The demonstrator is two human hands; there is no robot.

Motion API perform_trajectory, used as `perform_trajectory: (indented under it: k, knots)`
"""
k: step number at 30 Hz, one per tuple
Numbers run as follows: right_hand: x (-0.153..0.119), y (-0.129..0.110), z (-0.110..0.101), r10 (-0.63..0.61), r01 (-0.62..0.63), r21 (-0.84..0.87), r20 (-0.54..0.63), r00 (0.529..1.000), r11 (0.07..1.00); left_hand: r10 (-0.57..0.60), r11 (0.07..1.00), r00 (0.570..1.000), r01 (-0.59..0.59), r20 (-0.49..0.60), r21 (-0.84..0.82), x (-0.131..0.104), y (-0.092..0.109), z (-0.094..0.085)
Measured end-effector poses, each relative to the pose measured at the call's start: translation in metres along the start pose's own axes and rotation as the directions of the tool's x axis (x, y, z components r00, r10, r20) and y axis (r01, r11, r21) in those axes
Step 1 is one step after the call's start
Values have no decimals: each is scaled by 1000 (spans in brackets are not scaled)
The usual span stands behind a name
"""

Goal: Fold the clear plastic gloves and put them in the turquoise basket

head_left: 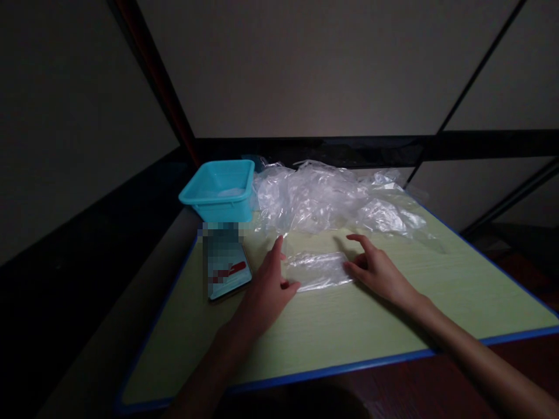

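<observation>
A small flattened clear plastic bag (318, 270) lies on the pale green table (375, 326). My left hand (267, 288) rests on the table at the bag's left end, fingers apart, thumb touching the bag's edge. At the right end is my right hand (376, 269), whose spread fingertips press on the plastic. Neither hand has anything closed in it.
A heap of crumpled clear plastic bags (332, 198) fills the back of the table. A turquoise plastic tub (220, 189) stands at the back left corner. A phone (227, 263) lies in front of the tub. The table has a blue edge (332, 370); dark rails run behind it.
</observation>
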State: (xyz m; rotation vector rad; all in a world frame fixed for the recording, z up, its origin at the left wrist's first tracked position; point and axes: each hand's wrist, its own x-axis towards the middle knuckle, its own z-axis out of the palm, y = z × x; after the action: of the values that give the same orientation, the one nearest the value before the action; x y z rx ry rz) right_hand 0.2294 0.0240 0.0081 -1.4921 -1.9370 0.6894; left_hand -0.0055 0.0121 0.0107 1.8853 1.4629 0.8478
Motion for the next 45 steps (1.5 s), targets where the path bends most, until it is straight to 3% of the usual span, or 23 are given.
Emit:
perform_trajectory:
  k: [9, 15, 26, 29, 31, 33, 35, 38, 45]
  knots:
    - [-2, -4, 6, -75, 63, -190, -54, 996, 980, 57, 998, 997, -56, -44, 32, 0, -5, 6]
    - [-3, -4, 8, -93, 73, -222, -84, 992, 972, 58, 998, 997, -56, -42, 43, -1, -4, 8]
    - [-5, 0, 9, -83, 36, -391, -104, 991, 920, 87, 994, 995, -83, -49, 76, 0, -3, 8]
    - [-10, -1, 4, -162, 96, -421, -126, 979, 902, 74, 994, 997, -71, -38, 79, 1, -3, 8]
    - [-13, -4, 1, -296, 234, -454, -68, 953, 860, 65, 995, 997, -62, -34, 75, 2, -3, 8]
    - [-17, -5, 1, -403, 380, -502, 68, 913, 777, 54, 996, 998, -52, -29, 68, 2, -2, 8]
    - [-19, -5, 3, -424, 459, -548, 199, 884, 699, 44, 997, 999, -43, -20, 62, 3, -3, 7]
    - [-21, -1, 8, -376, 464, -588, 274, 885, 662, 38, 998, 999, -37, -14, 57, 4, -3, 7]
    - [-22, -1, 10, -340, 433, -625, 271, 901, 650, 45, 998, 999, -44, -21, 45, 5, -7, 7]
